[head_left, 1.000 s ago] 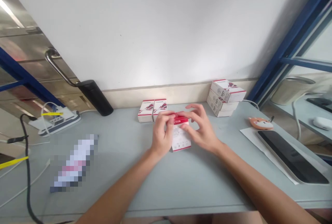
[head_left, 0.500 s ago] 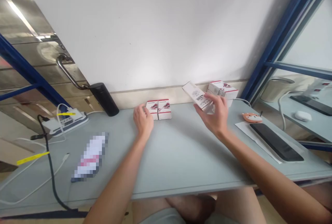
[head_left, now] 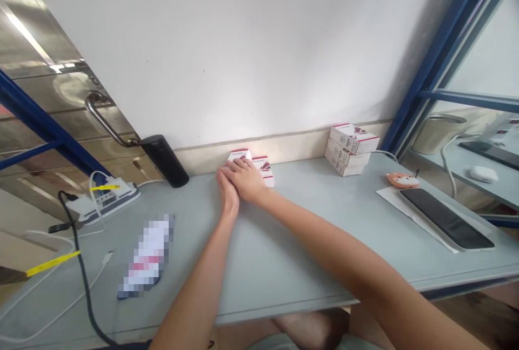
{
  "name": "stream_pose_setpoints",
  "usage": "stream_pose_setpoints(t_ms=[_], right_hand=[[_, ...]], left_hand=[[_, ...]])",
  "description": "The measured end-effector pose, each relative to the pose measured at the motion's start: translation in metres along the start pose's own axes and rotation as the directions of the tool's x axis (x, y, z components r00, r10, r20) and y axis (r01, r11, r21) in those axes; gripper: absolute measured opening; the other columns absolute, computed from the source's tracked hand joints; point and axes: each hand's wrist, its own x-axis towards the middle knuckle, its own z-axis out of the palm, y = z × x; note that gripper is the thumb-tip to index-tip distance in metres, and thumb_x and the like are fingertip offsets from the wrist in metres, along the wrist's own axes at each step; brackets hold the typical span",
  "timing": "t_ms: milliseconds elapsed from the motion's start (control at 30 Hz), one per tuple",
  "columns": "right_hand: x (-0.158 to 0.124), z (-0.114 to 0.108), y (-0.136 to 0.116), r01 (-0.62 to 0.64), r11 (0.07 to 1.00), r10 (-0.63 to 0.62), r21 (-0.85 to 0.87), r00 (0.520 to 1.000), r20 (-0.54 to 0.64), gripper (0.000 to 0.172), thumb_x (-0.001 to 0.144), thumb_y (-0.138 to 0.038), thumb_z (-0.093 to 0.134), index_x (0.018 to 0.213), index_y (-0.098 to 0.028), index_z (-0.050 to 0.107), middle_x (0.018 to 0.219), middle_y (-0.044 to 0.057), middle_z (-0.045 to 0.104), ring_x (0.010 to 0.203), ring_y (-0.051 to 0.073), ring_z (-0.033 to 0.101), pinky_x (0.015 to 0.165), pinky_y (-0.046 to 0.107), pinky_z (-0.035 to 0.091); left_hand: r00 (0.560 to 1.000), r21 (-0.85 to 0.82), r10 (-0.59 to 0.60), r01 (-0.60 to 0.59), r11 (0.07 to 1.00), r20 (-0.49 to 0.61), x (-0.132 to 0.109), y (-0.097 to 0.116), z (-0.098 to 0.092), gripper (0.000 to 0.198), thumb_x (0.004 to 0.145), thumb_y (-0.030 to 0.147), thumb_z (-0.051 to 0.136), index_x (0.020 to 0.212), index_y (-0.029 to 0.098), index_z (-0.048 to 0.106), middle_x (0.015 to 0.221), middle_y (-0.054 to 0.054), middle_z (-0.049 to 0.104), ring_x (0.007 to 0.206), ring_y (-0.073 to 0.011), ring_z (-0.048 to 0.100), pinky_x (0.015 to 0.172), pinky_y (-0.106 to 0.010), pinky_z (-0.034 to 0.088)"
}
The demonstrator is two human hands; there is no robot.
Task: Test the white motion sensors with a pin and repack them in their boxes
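Note:
My right hand (head_left: 246,178) lies over a small white and red cardboard box (head_left: 239,153), fingers bent across its top and gripping it. That box sits higher than the matching box (head_left: 263,164) on its right and appears to rest on another one, mostly hidden by my hands. Against the left side of these boxes is my left hand (head_left: 228,194), its fingers stretched out and touching my right fingertips. Farther right, a stack of similar boxes (head_left: 349,147) stands near the wall, out of reach of both hands.
A black cylinder (head_left: 165,160) and a white power strip (head_left: 109,202) with cables are at the left. A blurred packet (head_left: 146,255) lies nearer. At the right are an orange animal-shaped item (head_left: 402,180) and a dark phone-like slab (head_left: 446,218) on paper (head_left: 391,201).
My right hand has carried a box from beside the right stack leftward, onto the boxes at my left hand. The left hand stays beside them. The view has shifted slightly.

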Motion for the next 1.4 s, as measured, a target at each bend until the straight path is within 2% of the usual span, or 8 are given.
stream_pose_setpoints(t_ms=[167,367,600,900,1033,1167,1267,1400], right_hand=[[-0.027,-0.007,0.036,0.039,0.994,-0.039,0.106,0.999,0.003,0.052,0.107,-0.026,0.048,0.159,-0.027,0.044,0.166,0.007,0.048,0.152,0.025,0.042,0.122,0.047,0.035],[-0.081,-0.046,0.072,-0.084,0.986,0.113,0.145,0.973,-0.200,0.068,0.105,-0.030,0.047,0.168,-0.021,0.023,0.173,0.015,0.030,0.156,0.028,0.037,0.125,0.050,0.037],[-0.147,-0.122,0.141,-0.387,0.914,0.216,-0.121,0.717,-0.663,0.050,0.098,-0.022,0.052,0.148,-0.025,0.049,0.149,0.017,0.052,0.144,0.031,0.049,0.119,0.055,0.041],[-0.189,-0.152,0.191,-0.716,0.697,0.539,-0.040,0.559,-0.630,0.058,0.090,-0.043,0.065,0.143,-0.023,0.053,0.141,0.019,0.051,0.137,0.039,0.050,0.115,0.062,0.040],[-0.192,-0.142,0.196,-0.703,0.709,0.583,0.049,0.546,-0.602,0.057,0.088,-0.040,0.065,0.141,-0.022,0.053,0.139,0.019,0.050,0.134,0.037,0.050,0.111,0.057,0.046],[-0.194,-0.132,0.197,-0.718,0.673,0.652,0.175,0.465,-0.599,0.060,0.088,-0.040,0.064,0.144,-0.024,0.049,0.149,0.019,0.036,0.134,0.035,0.052,0.104,0.054,0.052],[-0.193,-0.129,0.195,-0.731,0.635,0.710,0.251,0.424,-0.562,0.060,0.088,-0.042,0.065,0.144,-0.024,0.049,0.148,0.020,0.035,0.130,0.035,0.055,0.101,0.053,0.054],[-0.190,-0.129,0.192,-0.740,0.610,0.735,0.284,0.395,-0.551,0.061,0.087,-0.040,0.066,0.143,-0.023,0.052,0.146,0.021,0.038,0.131,0.036,0.055,0.103,0.054,0.052]], left_hand=[[0.998,0.021,0.005,-0.006,1.000,0.056,-0.011,0.012,0.004,0.050,0.109,0.054,0.042,0.144,0.021,0.057,0.151,-0.013,0.061,0.141,-0.0286,0.057,0.121,-0.048,0.043],[0.984,0.075,0.012,-0.025,0.997,0.176,-0.016,0.020,0.006,0.068,0.096,0.046,0.067,0.156,0.023,0.044,0.164,-0.013,0.050,0.153,-0.0301,0.046,0.129,-0.047,0.032],[0.990,0.125,-0.028,0.010,0.992,0.138,-0.009,0.016,-0.003,0.051,0.093,0.036,0.068,0.140,0.020,0.056,0.143,-0.016,0.068,0.134,-0.0324,0.063,0.122,-0.054,0.042],[0.990,0.177,-0.012,-0.013,0.984,0.144,-0.003,0.022,-0.007,0.049,0.090,0.034,0.068,0.135,0.016,0.060,0.137,-0.018,0.071,0.124,-0.0332,0.069,0.115,-0.054,0.050],[0.991,0.245,0.107,-0.124,0.962,0.081,-0.017,0.043,0.002,0.076,0.088,0.022,0.065,0.159,0.020,0.038,0.167,-0.016,0.043,0.153,-0.0327,0.044,0.130,-0.053,0.031],[0.818,0.500,0.501,-0.571,0.651,0.282,-0.044,0.065,0.024,0.057,0.091,0.015,0.060,0.146,0.026,0.060,0.167,-0.009,0.044,0.165,-0.0320,0.017,0.134,-0.058,0.008],[0.688,0.482,0.441,-0.722,0.497,0.577,-0.055,0.064,0.039,0.044,0.095,0.018,0.057,0.133,0.033,0.071,0.156,-0.005,0.060,0.162,-0.0351,0.028,0.131,-0.068,-0.001],[0.671,0.460,0.353,-0.720,0.519,0.653,-0.050,0.052,0.038,0.049,0.094,0.011,0.051,0.135,0.032,0.070,0.142,-0.008,0.071,0.156,-0.0359,0.041,0.129,-0.072,-0.002]])
